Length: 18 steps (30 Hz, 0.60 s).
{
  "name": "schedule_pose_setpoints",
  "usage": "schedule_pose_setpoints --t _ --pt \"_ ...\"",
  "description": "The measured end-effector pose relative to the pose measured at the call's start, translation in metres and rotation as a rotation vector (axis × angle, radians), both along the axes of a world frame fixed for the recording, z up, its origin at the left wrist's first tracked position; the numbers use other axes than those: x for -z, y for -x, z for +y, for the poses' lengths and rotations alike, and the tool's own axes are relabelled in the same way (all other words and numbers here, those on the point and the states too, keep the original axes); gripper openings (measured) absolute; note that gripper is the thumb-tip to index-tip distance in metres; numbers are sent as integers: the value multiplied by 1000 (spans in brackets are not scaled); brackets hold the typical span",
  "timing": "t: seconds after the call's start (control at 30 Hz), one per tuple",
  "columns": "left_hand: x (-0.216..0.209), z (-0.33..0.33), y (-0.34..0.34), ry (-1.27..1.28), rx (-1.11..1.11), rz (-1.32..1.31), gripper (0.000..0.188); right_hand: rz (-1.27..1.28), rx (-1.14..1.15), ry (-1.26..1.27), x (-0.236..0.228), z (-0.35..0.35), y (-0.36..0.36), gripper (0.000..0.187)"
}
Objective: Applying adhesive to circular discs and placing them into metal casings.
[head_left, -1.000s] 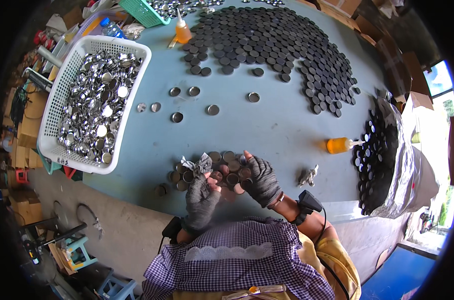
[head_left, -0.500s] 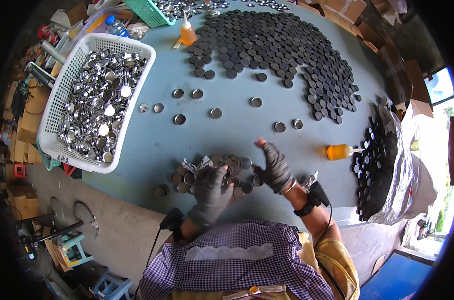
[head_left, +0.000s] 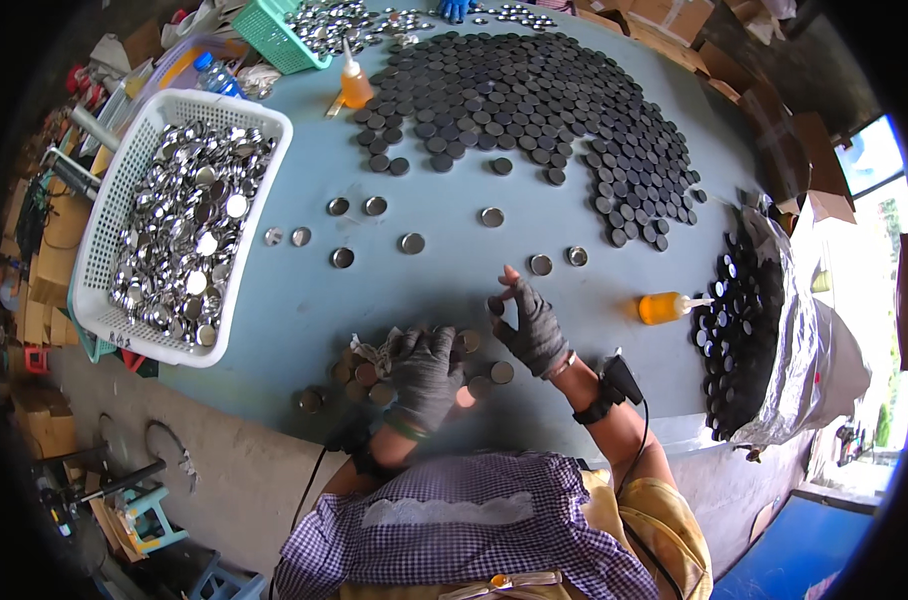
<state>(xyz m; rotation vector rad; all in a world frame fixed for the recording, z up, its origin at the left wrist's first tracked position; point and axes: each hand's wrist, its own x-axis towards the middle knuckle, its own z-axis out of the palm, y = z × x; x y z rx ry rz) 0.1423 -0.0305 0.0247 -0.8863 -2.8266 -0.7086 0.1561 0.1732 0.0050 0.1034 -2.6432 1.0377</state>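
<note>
My left hand (head_left: 426,378), in a grey fingerless glove, lies palm down over a cluster of small round metal caps (head_left: 365,375) near the table's front edge. Its fingers are slightly apart and bent downward; the tips and the caps beneath are hidden. A crumpled patterned scrap (head_left: 374,350) lies beside it among the caps. My right hand (head_left: 534,330), gloved the same way, is raised to the right of the cluster. Between its thumb and fingers it pinches one dark round cap (head_left: 495,305). Several silvery caps (head_left: 412,243) lie scattered beyond both hands.
A white basket (head_left: 284,150) full of shiny caps stands left. Dark discs (head_left: 534,100) cover the far table. Orange-liquid bottles stand far left (head_left: 355,88) and lie at right (head_left: 662,308). Black caps (head_left: 719,340) edge a silvery sheet. A blue-gloved hand (head_left: 458,10) shows at the far edge.
My right hand has moved up and left from beside the cluster, now with a cap in its fingers. My left hand has shifted slightly over the caps. The view has shifted a little.
</note>
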Motion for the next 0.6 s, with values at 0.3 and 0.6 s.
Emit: schedule_pose_setpoints --t 0.3,0.6 --pt "3 6 -4 33 25 0 46 62 283 -23 -1 31 8 71" --pt "-12 17 -5 91 127 -41 47 19 111 128 -10 -2 -93 70"
